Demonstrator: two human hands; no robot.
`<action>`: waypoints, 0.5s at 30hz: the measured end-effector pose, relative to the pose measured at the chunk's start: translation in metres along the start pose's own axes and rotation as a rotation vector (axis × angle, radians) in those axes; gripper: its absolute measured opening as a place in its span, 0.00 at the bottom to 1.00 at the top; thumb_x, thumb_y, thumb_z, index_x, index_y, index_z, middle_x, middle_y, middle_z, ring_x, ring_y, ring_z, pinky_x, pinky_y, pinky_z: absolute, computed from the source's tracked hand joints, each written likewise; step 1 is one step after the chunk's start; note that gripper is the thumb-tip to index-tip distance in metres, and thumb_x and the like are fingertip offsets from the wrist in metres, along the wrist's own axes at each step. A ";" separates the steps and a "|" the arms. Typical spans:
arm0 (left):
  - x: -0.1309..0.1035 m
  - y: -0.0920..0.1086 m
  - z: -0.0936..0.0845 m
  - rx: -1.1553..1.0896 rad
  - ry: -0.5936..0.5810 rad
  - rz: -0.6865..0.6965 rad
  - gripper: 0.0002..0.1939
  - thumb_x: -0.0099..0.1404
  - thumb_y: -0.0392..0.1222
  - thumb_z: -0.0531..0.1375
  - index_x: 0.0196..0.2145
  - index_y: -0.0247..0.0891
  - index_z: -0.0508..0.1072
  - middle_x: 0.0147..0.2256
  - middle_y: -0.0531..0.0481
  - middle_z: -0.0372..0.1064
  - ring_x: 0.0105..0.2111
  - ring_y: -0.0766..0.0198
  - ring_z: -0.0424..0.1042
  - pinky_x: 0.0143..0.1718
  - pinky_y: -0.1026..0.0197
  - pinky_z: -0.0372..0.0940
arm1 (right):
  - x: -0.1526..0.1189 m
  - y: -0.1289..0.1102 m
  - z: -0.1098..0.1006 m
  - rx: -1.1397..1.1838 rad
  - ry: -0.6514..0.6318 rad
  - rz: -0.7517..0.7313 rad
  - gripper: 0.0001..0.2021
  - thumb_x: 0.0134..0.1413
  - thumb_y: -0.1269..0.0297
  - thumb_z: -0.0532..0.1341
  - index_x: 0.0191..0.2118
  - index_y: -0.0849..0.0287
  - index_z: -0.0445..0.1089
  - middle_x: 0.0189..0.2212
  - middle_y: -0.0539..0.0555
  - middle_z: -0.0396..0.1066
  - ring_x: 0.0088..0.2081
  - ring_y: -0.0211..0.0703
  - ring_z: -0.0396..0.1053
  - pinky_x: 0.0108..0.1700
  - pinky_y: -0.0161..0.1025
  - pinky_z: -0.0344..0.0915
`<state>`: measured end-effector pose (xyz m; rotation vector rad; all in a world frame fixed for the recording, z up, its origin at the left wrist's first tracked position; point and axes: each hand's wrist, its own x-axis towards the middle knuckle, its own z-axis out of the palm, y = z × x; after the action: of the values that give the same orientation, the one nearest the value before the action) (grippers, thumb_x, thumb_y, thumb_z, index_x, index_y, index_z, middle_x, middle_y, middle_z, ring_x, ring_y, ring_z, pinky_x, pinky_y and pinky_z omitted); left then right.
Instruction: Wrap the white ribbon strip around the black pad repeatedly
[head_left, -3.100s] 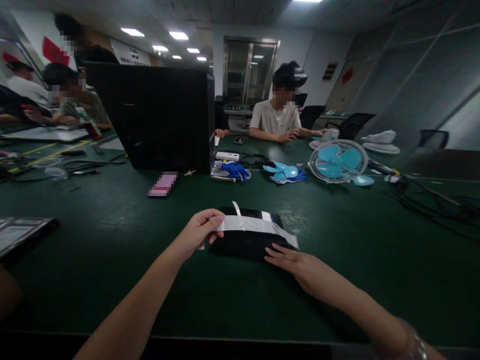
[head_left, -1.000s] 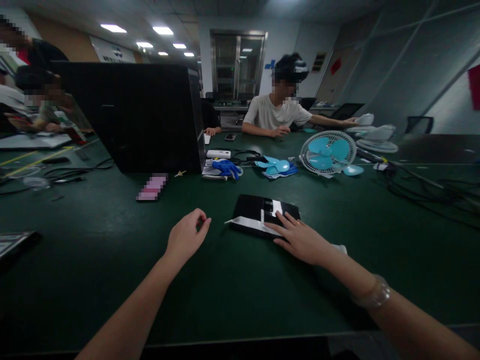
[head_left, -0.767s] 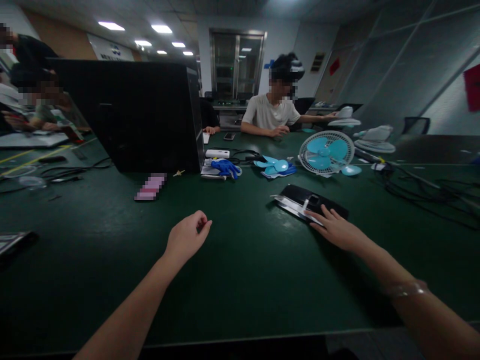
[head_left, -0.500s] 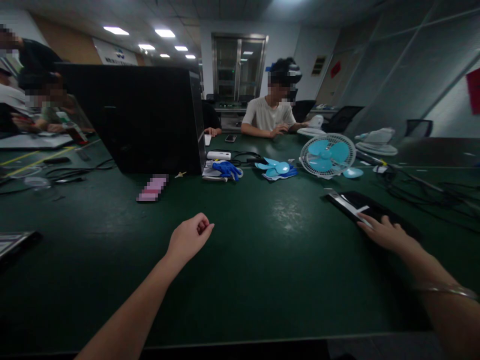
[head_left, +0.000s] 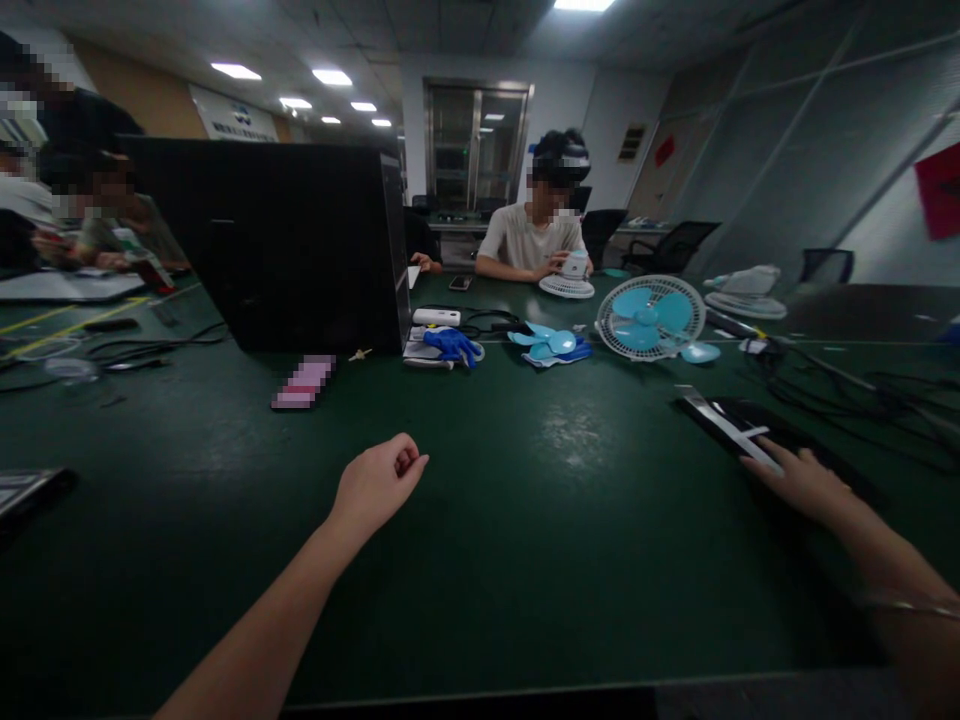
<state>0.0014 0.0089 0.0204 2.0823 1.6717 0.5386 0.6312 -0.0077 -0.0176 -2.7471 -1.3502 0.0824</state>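
Observation:
My left hand [head_left: 381, 478] rests on the green table [head_left: 480, 590], its fingers curled into a loose fist with nothing showing in it. On the right, my right hand [head_left: 806, 483] lies over a flat black object [head_left: 806, 425] with a silver-white strip [head_left: 727, 425] along its left edge. The fingers of that hand are spread and stretched across its top, touching the strip. What kind of object it is I cannot make out; part of it is hidden under the hand.
A black computer case [head_left: 300, 240] stands at the back left, a blurred pink item [head_left: 304, 382] before it. Gloves [head_left: 446, 347], loose blue fan blades [head_left: 551, 343] and a fan [head_left: 649, 315] line the middle. Cables [head_left: 847, 380] lie right. A person [head_left: 532, 235] sits opposite.
My right hand and the flat black object have slid to the right together. My left hand has kept its place. The person opposite now has a white fan part in front of them.

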 end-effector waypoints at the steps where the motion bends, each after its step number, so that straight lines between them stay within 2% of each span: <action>1: 0.000 0.000 0.000 -0.004 -0.006 -0.003 0.15 0.66 0.53 0.51 0.38 0.41 0.69 0.33 0.51 0.71 0.32 0.61 0.71 0.30 0.61 0.64 | -0.004 0.003 -0.002 0.002 -0.005 0.017 0.37 0.58 0.40 0.45 0.66 0.59 0.55 0.63 0.76 0.47 0.62 0.71 0.51 0.55 0.61 0.53; 5: -0.001 0.002 -0.001 -0.009 -0.026 -0.010 0.15 0.66 0.53 0.51 0.38 0.41 0.69 0.34 0.50 0.71 0.32 0.61 0.71 0.30 0.61 0.65 | -0.023 0.015 -0.011 0.056 0.001 0.163 0.43 0.49 0.34 0.50 0.60 0.66 0.62 0.57 0.81 0.55 0.58 0.77 0.56 0.49 0.63 0.59; 8: -0.003 0.005 -0.001 -0.010 -0.038 -0.003 0.14 0.66 0.53 0.51 0.37 0.41 0.69 0.34 0.50 0.71 0.32 0.61 0.71 0.30 0.61 0.64 | -0.034 0.019 -0.015 0.137 -0.029 0.222 0.39 0.48 0.38 0.54 0.55 0.69 0.67 0.51 0.81 0.63 0.51 0.73 0.64 0.43 0.59 0.64; 12: -0.003 0.004 0.002 -0.033 -0.040 0.016 0.15 0.66 0.54 0.51 0.37 0.41 0.69 0.34 0.50 0.71 0.32 0.61 0.71 0.30 0.61 0.64 | -0.044 0.008 -0.025 0.185 -0.036 0.150 0.30 0.48 0.46 0.58 0.48 0.68 0.72 0.47 0.77 0.68 0.47 0.69 0.68 0.39 0.54 0.66; 15: -0.002 0.002 0.003 -0.043 -0.029 0.026 0.15 0.66 0.54 0.52 0.37 0.41 0.69 0.34 0.51 0.71 0.32 0.61 0.71 0.30 0.61 0.64 | -0.054 -0.012 -0.033 0.244 -0.016 0.036 0.26 0.50 0.50 0.57 0.48 0.67 0.72 0.44 0.71 0.72 0.42 0.60 0.72 0.38 0.48 0.67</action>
<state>0.0047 0.0065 0.0189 2.0746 1.6047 0.5451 0.5916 -0.0450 0.0172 -2.5713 -1.2056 0.2544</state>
